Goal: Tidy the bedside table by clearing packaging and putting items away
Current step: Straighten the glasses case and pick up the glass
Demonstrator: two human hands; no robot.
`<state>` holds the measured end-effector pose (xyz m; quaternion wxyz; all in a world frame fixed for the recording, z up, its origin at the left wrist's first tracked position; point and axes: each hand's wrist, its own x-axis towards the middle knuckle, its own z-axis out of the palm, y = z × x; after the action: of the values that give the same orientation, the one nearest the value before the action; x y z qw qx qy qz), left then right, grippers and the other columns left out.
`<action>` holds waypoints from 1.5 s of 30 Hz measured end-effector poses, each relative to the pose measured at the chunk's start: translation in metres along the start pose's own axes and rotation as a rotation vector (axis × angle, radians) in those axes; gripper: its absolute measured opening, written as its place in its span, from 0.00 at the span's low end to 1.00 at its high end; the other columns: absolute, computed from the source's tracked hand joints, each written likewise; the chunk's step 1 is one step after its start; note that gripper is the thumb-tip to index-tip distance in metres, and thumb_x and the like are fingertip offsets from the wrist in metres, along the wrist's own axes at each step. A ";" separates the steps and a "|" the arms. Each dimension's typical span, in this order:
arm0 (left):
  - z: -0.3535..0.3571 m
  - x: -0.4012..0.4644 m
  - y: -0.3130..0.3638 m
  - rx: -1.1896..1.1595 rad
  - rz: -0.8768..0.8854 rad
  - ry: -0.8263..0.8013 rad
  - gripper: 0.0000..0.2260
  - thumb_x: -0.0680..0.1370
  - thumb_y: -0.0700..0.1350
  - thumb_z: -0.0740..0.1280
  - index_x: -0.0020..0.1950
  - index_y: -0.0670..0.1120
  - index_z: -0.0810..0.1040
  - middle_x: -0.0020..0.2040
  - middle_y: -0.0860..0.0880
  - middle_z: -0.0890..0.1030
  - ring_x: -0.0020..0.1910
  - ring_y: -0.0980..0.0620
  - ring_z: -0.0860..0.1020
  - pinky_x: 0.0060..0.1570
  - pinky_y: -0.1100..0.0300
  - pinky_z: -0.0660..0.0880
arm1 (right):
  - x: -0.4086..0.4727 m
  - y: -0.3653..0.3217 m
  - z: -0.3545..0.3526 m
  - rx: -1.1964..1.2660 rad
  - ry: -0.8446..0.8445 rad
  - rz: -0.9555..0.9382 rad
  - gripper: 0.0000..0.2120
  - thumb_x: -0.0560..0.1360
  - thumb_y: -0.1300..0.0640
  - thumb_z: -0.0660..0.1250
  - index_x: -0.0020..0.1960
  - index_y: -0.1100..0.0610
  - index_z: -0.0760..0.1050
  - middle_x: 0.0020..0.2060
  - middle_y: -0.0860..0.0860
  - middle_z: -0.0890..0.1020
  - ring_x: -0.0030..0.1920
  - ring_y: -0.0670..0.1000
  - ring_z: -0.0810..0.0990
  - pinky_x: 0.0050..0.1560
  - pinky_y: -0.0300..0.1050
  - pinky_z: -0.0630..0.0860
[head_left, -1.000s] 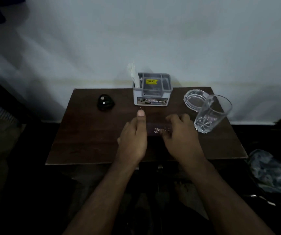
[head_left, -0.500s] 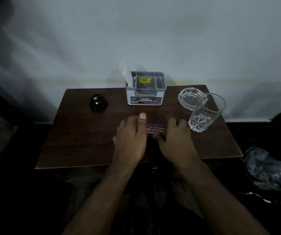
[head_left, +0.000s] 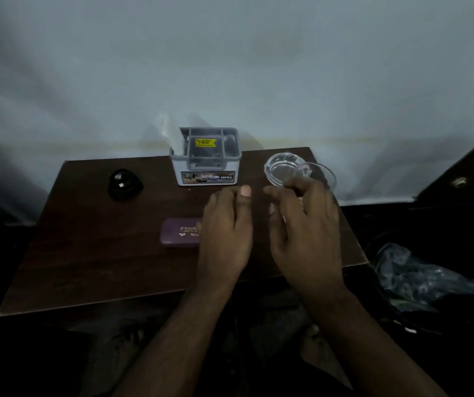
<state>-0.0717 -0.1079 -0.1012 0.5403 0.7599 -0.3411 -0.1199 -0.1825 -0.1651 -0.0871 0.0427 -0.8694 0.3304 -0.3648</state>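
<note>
Since half a second ago our two hands have come off the purple case (head_left: 180,232), which they covered then. It now lies flat on the table (head_left: 92,253), and our left hand (head_left: 225,227) hides its right end, so the white lettering on the lid is cut off and unreadable. Whether that hand touches the case we cannot tell. Its grip is loose, fingers spread, holding nothing we can see.

Our right hand (head_left: 306,224) has shifted rightward and now sits in front of the drinking glass (head_left: 320,174), hiding all but its rim. The fingers are curled partly open, blurred, and we cannot tell if they touch the glass.

We count one case, one drinking glass, one clear glass ashtray (head_left: 280,167) just behind and left of the glass, one grey compartment organiser (head_left: 205,159) at the back edge with a yellow price sticker inside and something white and blurred sticking up from its left compartment, and one small black object (head_left: 124,183) to the left, too dark to identify. One crumpled plastic bag (head_left: 419,279) lies off the table at the right, in shadow.
</note>
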 end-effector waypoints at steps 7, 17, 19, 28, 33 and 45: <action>0.043 -0.015 0.022 -0.548 -0.183 -0.153 0.22 0.77 0.66 0.52 0.60 0.58 0.79 0.61 0.60 0.82 0.65 0.63 0.77 0.70 0.56 0.70 | 0.005 0.044 -0.012 0.086 0.047 0.350 0.32 0.78 0.49 0.71 0.76 0.56 0.63 0.73 0.57 0.63 0.73 0.57 0.65 0.69 0.52 0.66; 0.063 0.000 0.014 -0.616 -0.055 -0.352 0.29 0.80 0.63 0.54 0.74 0.47 0.72 0.71 0.50 0.78 0.73 0.52 0.73 0.76 0.44 0.65 | 0.013 0.067 0.020 0.447 -0.238 0.558 0.45 0.74 0.48 0.75 0.80 0.59 0.53 0.75 0.57 0.70 0.75 0.55 0.71 0.72 0.55 0.72; 0.065 0.004 0.014 -0.616 -0.047 -0.346 0.28 0.80 0.63 0.55 0.73 0.48 0.72 0.70 0.51 0.78 0.72 0.54 0.74 0.75 0.44 0.66 | 0.019 0.069 0.022 0.419 -0.151 0.582 0.33 0.73 0.49 0.77 0.72 0.52 0.64 0.65 0.50 0.79 0.64 0.50 0.80 0.62 0.54 0.79; 0.062 0.036 0.022 -0.761 0.063 -0.366 0.39 0.78 0.69 0.59 0.79 0.43 0.65 0.76 0.46 0.72 0.77 0.47 0.68 0.77 0.39 0.61 | 0.059 0.071 0.028 0.415 0.115 0.504 0.30 0.68 0.41 0.79 0.63 0.46 0.69 0.56 0.42 0.81 0.56 0.46 0.82 0.53 0.53 0.81; 0.070 0.056 0.009 -0.809 -0.017 -0.382 0.32 0.82 0.63 0.48 0.81 0.47 0.62 0.78 0.53 0.70 0.77 0.57 0.66 0.78 0.54 0.61 | 0.075 0.078 0.046 0.483 0.089 0.537 0.31 0.68 0.46 0.80 0.66 0.46 0.70 0.57 0.42 0.82 0.58 0.47 0.82 0.55 0.54 0.81; 0.099 0.083 0.005 -0.822 -0.061 -0.308 0.32 0.80 0.60 0.47 0.78 0.45 0.66 0.72 0.51 0.77 0.72 0.57 0.73 0.72 0.59 0.69 | 0.091 0.102 0.083 0.523 0.029 0.597 0.29 0.67 0.48 0.80 0.64 0.47 0.71 0.55 0.42 0.82 0.55 0.43 0.82 0.56 0.52 0.81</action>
<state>-0.0666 -0.2360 -0.1195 0.7368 0.4647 -0.3192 -0.3733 -0.1362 -0.3131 -0.1243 0.3620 -0.6897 0.4651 -0.4206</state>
